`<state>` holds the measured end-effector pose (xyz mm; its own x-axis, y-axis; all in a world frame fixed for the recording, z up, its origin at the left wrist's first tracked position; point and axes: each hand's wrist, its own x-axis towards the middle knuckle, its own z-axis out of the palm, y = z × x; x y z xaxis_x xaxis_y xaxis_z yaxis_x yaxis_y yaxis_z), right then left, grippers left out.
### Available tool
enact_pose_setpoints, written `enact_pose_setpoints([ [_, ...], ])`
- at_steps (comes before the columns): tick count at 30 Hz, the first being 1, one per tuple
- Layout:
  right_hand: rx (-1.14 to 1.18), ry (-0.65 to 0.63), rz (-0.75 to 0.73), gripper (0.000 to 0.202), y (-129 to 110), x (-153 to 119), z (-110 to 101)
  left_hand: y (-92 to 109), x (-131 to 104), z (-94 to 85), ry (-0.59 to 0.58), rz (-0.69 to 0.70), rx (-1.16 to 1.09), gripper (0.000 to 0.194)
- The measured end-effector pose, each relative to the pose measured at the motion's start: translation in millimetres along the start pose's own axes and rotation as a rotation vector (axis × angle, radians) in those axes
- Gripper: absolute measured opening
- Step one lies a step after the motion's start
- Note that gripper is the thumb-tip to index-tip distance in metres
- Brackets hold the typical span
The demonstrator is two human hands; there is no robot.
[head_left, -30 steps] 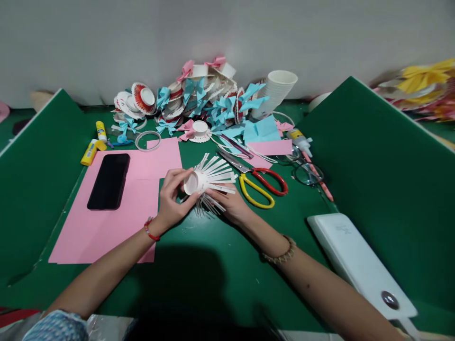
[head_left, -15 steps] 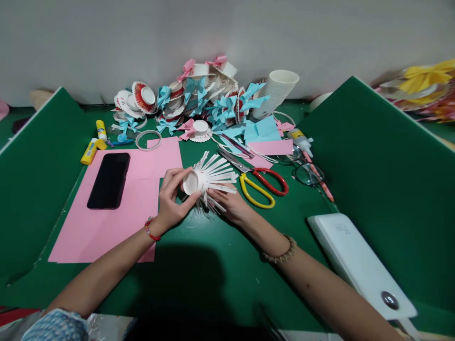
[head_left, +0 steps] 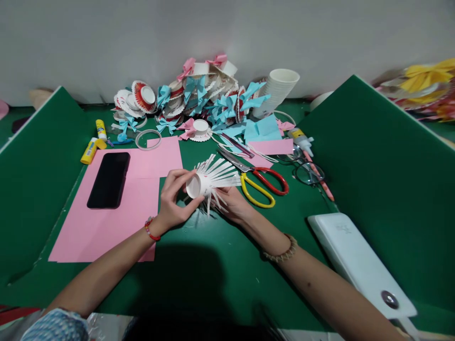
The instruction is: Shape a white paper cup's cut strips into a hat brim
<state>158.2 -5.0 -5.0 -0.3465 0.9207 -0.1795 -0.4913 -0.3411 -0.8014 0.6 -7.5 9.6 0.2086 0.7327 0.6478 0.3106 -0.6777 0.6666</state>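
A white paper cup [head_left: 203,184], its wall cut into many thin strips that fan outward, is held up over the green table. My left hand [head_left: 176,196] grips the round base end between thumb and fingers. My right hand [head_left: 231,201] is closed on the strips from below and behind; its fingertips are partly hidden by them. Just right of the cup lie scissors [head_left: 261,182] with one red and one yellow handle, resting apart from both hands. Pink paper sheets [head_left: 124,232] lie to the left of my left hand.
A black phone [head_left: 108,180] rests on the pink paper, near yellow glue sticks [head_left: 90,150]. Finished cup hats with bows [head_left: 199,94] are heaped at the back beside stacked paper cups [head_left: 279,90]. Glasses [head_left: 309,173] and a white device [head_left: 359,260] lie right, between green side panels [head_left: 384,156].
The cut cup has turned slightly and shifted a little to the right. Its lower strips hang differently against my right hand. My left fingers have moved slightly along with the base.
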Motion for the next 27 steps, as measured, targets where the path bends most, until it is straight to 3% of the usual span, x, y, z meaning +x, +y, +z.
enact_pose_setpoints([
  [6, -0.135, 0.132, -0.107, 0.034, -1.1, -1.5, 0.2, -2.9, -0.6, 0.6, 0.040, 0.007, 0.041, 0.052],
  [15, -0.195, 0.189, -0.159, 0.032, -1.6, -1.7, 0.6, 0.7, -0.2, 3.4, 0.089, 0.032, 0.167, 0.047],
  [22, 0.063, 0.029, 0.042, 0.028, -8.6, -3.5, 4.7, 0.0, -0.4, 1.6, 0.070, 0.030, 0.134, 0.047],
  [27, 0.054, -0.022, 0.050, 0.027, -6.6, -2.8, 2.0, 2.9, -0.4, 1.0, 0.028, 0.108, 0.125, 0.051],
])
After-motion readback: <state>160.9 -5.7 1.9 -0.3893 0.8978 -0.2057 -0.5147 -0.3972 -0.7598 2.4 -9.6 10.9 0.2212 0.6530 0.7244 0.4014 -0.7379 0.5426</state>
